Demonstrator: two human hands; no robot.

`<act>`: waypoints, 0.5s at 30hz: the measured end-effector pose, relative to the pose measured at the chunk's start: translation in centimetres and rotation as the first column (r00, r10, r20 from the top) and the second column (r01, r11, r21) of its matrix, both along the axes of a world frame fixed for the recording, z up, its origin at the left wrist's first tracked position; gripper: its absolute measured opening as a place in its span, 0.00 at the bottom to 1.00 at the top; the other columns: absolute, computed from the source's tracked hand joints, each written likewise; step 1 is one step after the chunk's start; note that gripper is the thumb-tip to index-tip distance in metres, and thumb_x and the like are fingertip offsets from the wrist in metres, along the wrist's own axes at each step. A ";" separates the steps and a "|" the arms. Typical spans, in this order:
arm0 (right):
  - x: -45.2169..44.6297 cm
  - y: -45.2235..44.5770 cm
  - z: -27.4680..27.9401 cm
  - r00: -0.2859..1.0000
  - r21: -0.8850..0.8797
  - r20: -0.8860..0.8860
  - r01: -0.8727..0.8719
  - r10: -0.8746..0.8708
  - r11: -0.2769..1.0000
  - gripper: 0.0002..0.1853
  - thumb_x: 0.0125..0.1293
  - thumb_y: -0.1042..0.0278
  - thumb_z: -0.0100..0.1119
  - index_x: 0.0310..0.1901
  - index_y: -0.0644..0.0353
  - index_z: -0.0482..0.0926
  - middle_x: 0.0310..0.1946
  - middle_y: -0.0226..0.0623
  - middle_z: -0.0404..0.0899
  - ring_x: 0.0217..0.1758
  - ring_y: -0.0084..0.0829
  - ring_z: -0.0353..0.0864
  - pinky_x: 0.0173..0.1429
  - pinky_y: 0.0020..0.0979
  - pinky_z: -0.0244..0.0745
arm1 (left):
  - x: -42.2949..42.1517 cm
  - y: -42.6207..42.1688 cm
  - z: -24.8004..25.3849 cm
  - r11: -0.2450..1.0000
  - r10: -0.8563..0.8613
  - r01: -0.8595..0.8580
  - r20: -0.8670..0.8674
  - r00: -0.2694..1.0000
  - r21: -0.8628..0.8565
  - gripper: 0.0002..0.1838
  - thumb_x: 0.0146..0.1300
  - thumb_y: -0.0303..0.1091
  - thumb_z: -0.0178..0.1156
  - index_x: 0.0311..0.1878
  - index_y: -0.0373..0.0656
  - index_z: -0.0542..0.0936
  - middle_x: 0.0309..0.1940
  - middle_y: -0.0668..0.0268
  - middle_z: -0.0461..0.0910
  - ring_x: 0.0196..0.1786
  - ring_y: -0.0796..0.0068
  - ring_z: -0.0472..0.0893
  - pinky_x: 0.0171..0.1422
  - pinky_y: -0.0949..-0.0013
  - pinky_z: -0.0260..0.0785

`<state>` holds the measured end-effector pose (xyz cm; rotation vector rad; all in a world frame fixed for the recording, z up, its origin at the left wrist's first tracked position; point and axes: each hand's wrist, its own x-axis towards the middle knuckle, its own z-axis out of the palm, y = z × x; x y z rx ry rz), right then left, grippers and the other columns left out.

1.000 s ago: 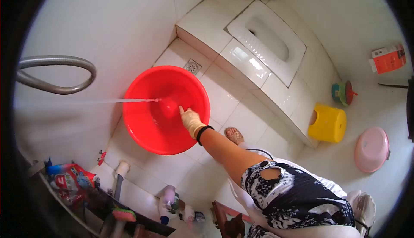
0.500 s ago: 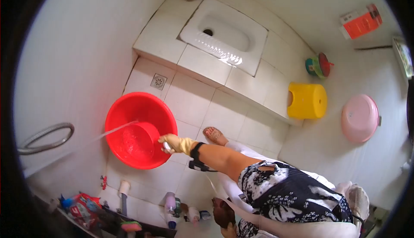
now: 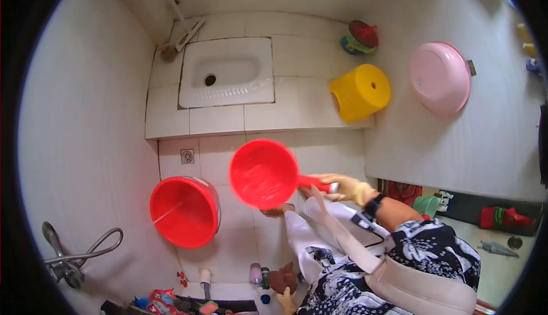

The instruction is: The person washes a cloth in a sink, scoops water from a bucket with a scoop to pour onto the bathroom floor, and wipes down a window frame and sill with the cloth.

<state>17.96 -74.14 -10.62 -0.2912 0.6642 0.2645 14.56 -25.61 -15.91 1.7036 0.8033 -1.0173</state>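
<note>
My right hand (image 3: 339, 188), in a pale yellow glove, is closed round the handle of a red dipper (image 3: 264, 173). The dipper hangs level above the floor, and water glistens in its bowl. At the lower edge my left hand (image 3: 287, 302) is closed on a brown object (image 3: 283, 278) whose kind I cannot make out. A red bucket (image 3: 181, 232) stands on the tiles to the left of the dipper, apart from it. Into the bucket falls a thin stream of water (image 3: 165, 215).
Beyond a raised tiled step lies a squat toilet (image 3: 262, 92). A yellow stool (image 3: 368, 89) stands on the step's right. A pink basin (image 3: 439, 78) hangs on the right wall. Bottles (image 3: 256, 273) line the near edge; a metal shower hose (image 3: 105, 241) is at left.
My right hand has lifted the dipper out of the bucket and carried it right. The view has turned. My left hand keeps hold of the brown object.
</note>
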 end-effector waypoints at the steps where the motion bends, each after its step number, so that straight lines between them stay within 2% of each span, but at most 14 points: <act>1: -2.8 -1.6 1.8 0.996 -0.033 -0.058 0.065 -0.067 0.997 0.29 0.62 0.59 0.48 0.65 0.47 0.54 0.29 0.39 0.71 0.10 0.18 0.59 0.11 0.15 0.53 | 0.0 -0.2 0.0 1.000 0.006 -0.006 0.002 1.000 -0.008 0.21 0.52 0.26 0.57 0.52 0.36 0.68 0.45 0.57 0.74 0.39 0.65 0.77 0.37 0.64 0.75; 2: -5.9 -3.0 2.4 0.990 -0.064 -0.069 0.122 -0.126 0.991 0.29 0.62 0.59 0.48 0.64 0.47 0.54 0.29 0.40 0.71 0.10 0.18 0.59 0.11 0.15 0.54 | -0.1 -0.6 -0.1 0.999 0.032 -0.031 0.009 0.999 -0.027 0.22 0.53 0.25 0.57 0.52 0.36 0.68 0.45 0.57 0.74 0.39 0.65 0.77 0.37 0.64 0.75; 3: -9.2 -4.3 2.9 0.980 -0.098 -0.078 0.176 -0.184 0.980 0.29 0.61 0.60 0.48 0.64 0.47 0.55 0.29 0.40 0.71 0.10 0.18 0.58 0.11 0.16 0.54 | 1.0 -2.4 1.1 0.996 -0.084 0.083 0.017 0.996 0.024 0.22 0.53 0.24 0.56 0.53 0.37 0.67 0.46 0.57 0.73 0.39 0.64 0.77 0.36 0.63 0.76; 5: -15.2 -5.7 3.3 0.943 -0.098 -0.092 0.311 -0.320 0.945 0.29 0.61 0.60 0.47 0.64 0.48 0.54 0.29 0.41 0.70 0.11 0.18 0.58 0.12 0.16 0.54 | 1.1 -2.0 0.2 0.995 -0.096 0.096 0.016 0.995 0.006 0.22 0.53 0.21 0.54 0.54 0.37 0.66 0.47 0.56 0.72 0.41 0.63 0.77 0.35 0.64 0.78; 7: -21.1 -6.9 2.7 0.889 -0.214 -0.141 0.402 -0.435 0.890 0.28 0.61 0.60 0.47 0.64 0.48 0.56 0.28 0.40 0.69 0.12 0.18 0.59 0.13 0.16 0.52 | 0.1 -1.4 -1.2 0.999 -0.031 0.032 0.032 0.999 -0.043 0.25 0.53 0.20 0.54 0.56 0.36 0.65 0.47 0.56 0.71 0.41 0.63 0.77 0.34 0.66 0.78; 8: -23.3 -7.4 2.6 0.856 -0.228 -0.154 0.455 -0.493 0.861 0.28 0.61 0.60 0.47 0.64 0.48 0.56 0.28 0.41 0.69 0.12 0.19 0.59 0.13 0.16 0.52 | -0.4 -2.3 -0.9 0.993 -0.111 0.113 0.069 0.991 -0.019 0.24 0.53 0.22 0.56 0.55 0.37 0.66 0.45 0.58 0.73 0.41 0.63 0.77 0.37 0.62 0.77; 9: -24.4 -7.7 2.3 0.820 -0.243 -0.166 0.505 -0.548 0.828 0.29 0.60 0.60 0.48 0.64 0.48 0.56 0.28 0.42 0.69 0.12 0.19 0.59 0.13 0.16 0.52 | -0.6 -2.6 -0.8 0.987 -0.146 0.152 0.114 0.983 -0.051 0.22 0.53 0.23 0.56 0.54 0.38 0.67 0.46 0.59 0.73 0.42 0.63 0.77 0.37 0.61 0.77; 10: -25.3 -8.5 1.9 0.778 -0.317 -0.214 0.517 -0.591 0.795 0.22 0.60 0.60 0.48 0.57 0.50 0.64 0.25 0.39 0.70 0.12 0.20 0.60 0.13 0.16 0.52 | -1.4 -3.0 -0.5 0.990 -0.134 0.136 0.081 0.988 -0.030 0.23 0.53 0.23 0.57 0.54 0.38 0.66 0.46 0.59 0.73 0.42 0.64 0.77 0.37 0.61 0.77; 11: -25.9 -9.3 0.7 0.787 -0.308 -0.207 0.511 -0.580 0.803 0.22 0.60 0.60 0.48 0.57 0.50 0.64 0.25 0.39 0.70 0.12 0.20 0.60 0.13 0.16 0.52 | -2.2 -3.7 -0.6 0.993 -0.120 0.121 0.051 0.991 -0.017 0.24 0.53 0.23 0.57 0.54 0.38 0.66 0.47 0.60 0.73 0.42 0.64 0.77 0.38 0.62 0.77; 13: -26.6 -10.5 -3.5 0.591 -0.510 -0.334 0.542 -0.735 0.668 0.14 0.60 0.59 0.49 0.44 0.56 0.67 0.23 0.36 0.71 0.12 0.22 0.62 0.11 0.18 0.53 | -3.8 -5.4 0.2 0.993 -0.118 0.120 0.071 0.990 -0.021 0.24 0.52 0.22 0.57 0.55 0.37 0.66 0.47 0.60 0.73 0.42 0.65 0.77 0.38 0.63 0.77; 14: -26.1 -11.4 -6.2 0.488 -0.562 -0.435 0.510 -0.757 0.651 0.11 0.59 0.58 0.50 0.30 0.55 0.66 0.18 0.33 0.71 0.12 0.23 0.66 0.10 0.19 0.53 | -4.7 -5.7 0.5 0.991 -0.127 0.130 0.080 0.989 -0.030 0.25 0.52 0.22 0.58 0.55 0.37 0.66 0.48 0.60 0.72 0.42 0.65 0.77 0.39 0.65 0.77; 15: -25.0 -12.2 -8.6 0.425 -0.580 -0.464 0.516 -0.777 0.630 0.11 0.59 0.57 0.50 0.27 0.55 0.65 0.17 0.33 0.70 0.11 0.24 0.65 0.10 0.20 0.52 | -5.5 -5.4 0.4 0.993 -0.116 0.119 0.086 0.989 -0.024 0.25 0.52 0.22 0.58 0.55 0.37 0.66 0.48 0.60 0.72 0.42 0.65 0.77 0.39 0.65 0.77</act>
